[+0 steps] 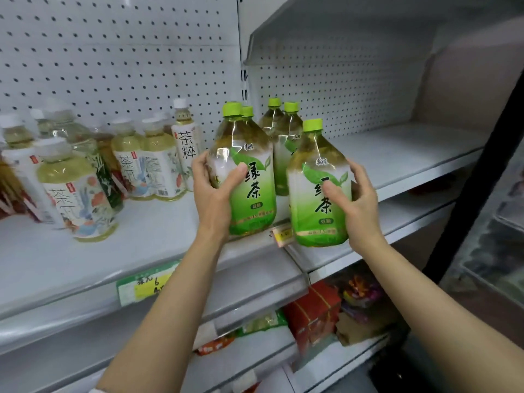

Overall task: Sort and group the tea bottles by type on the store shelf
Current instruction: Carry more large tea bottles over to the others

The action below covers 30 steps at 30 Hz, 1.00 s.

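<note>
two bare forearms reach up from 6 o'clock toward the white shelf [158,239]. left hand [215,188] grips the left green tea bottle [249,171]: thumb curled across the label front, fingers wrapped round its 9 o'clock side. right hand [355,199] grips the right green tea bottle [317,188]: thumb on the label front, fingers curled round its 3 o'clock side. both bottles stand upright at the shelf's front edge, green-capped, labels reading "绿茶". more green-capped bottles [283,129] stand behind, toward 12 o'clock. at 9 o'clock, white-capped bottles [158,163] cluster, one marked "茶粹". a yellow price tag [147,285] at 7 o'clock shows a handwritten "6".
</note>
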Each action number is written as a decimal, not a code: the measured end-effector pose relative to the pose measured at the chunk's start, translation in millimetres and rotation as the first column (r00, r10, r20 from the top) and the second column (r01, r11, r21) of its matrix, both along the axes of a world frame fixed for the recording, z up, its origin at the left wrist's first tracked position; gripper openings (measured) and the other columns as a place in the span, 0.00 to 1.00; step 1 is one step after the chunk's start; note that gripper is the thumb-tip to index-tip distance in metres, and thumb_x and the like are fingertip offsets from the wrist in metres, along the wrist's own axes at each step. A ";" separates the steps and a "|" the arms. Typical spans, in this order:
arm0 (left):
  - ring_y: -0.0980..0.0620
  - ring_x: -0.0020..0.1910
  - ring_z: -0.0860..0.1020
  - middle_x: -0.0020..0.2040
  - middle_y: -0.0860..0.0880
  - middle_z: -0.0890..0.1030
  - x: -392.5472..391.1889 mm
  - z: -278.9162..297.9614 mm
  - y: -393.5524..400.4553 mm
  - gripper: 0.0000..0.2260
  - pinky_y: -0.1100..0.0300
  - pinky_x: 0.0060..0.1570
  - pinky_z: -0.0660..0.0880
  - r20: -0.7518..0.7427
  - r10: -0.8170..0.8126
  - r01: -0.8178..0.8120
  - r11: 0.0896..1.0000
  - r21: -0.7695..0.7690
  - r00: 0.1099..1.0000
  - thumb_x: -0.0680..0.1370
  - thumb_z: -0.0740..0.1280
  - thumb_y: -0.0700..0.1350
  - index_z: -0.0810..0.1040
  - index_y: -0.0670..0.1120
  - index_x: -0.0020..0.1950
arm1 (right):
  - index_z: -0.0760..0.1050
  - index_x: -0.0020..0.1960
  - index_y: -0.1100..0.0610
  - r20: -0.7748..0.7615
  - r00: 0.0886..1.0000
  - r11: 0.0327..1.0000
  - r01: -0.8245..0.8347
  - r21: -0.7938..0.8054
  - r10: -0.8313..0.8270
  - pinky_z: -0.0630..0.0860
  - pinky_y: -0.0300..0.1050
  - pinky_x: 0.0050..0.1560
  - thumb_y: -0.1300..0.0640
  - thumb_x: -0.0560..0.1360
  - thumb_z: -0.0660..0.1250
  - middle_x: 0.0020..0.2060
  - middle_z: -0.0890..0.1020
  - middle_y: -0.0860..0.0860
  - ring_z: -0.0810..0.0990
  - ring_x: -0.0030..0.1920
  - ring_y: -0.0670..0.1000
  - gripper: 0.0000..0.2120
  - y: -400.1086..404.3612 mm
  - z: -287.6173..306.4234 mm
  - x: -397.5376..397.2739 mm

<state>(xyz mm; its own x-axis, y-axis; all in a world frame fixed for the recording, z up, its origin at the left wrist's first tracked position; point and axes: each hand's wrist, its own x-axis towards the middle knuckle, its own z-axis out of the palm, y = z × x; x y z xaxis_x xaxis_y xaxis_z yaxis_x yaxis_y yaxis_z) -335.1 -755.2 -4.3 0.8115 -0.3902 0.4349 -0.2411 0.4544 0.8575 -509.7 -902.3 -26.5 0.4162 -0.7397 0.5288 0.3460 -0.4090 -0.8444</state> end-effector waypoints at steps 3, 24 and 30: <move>0.44 0.56 0.82 0.61 0.46 0.79 10.6 -4.4 -12.3 0.33 0.41 0.55 0.81 -0.004 0.016 -0.016 1.000 -0.018 1.000 0.68 0.76 0.49 0.68 0.46 0.70 | 0.70 0.69 0.55 0.047 0.999 1.000 -0.002 -0.029 0.004 0.79 0.62 0.57 0.48 0.69 0.73 0.56 0.82 0.51 0.82 0.56 0.54 0.30 -15.7 4.9 16.8; 0.56 0.75 0.55 0.74 0.56 0.57 25.6 -22.3 -36.6 0.48 0.50 0.78 0.55 0.489 -0.010 -0.258 0.840 0.477 0.872 0.67 0.78 0.60 0.50 0.58 0.77 | 0.63 0.73 0.62 -0.094 0.985 0.899 0.091 -0.429 -0.145 0.69 0.49 0.64 0.35 0.71 0.64 0.62 0.70 0.51 0.70 0.63 0.48 0.41 -104.9 -9.0 73.3; 0.60 0.75 0.53 0.80 0.50 0.52 20.3 -22.6 -32.0 0.61 0.65 0.74 0.50 0.496 -0.029 -0.304 0.758 0.577 0.868 0.65 0.83 0.48 0.40 0.50 0.82 | 0.54 0.78 0.59 -0.232 0.961 0.864 0.015 -0.503 -0.152 0.63 0.48 0.68 0.33 0.64 0.66 0.74 0.64 0.58 0.65 0.72 0.55 0.52 -108.6 -2.6 71.2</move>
<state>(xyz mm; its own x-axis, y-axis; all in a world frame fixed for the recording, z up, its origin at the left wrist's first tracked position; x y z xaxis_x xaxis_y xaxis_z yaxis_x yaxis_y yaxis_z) -314.8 -787.2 -27.0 0.6519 -0.6030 0.4598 -0.6846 -0.2072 0.6988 -438.5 -1010.8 -29.1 0.5350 -0.4484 0.7160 0.0927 -0.8112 -0.5774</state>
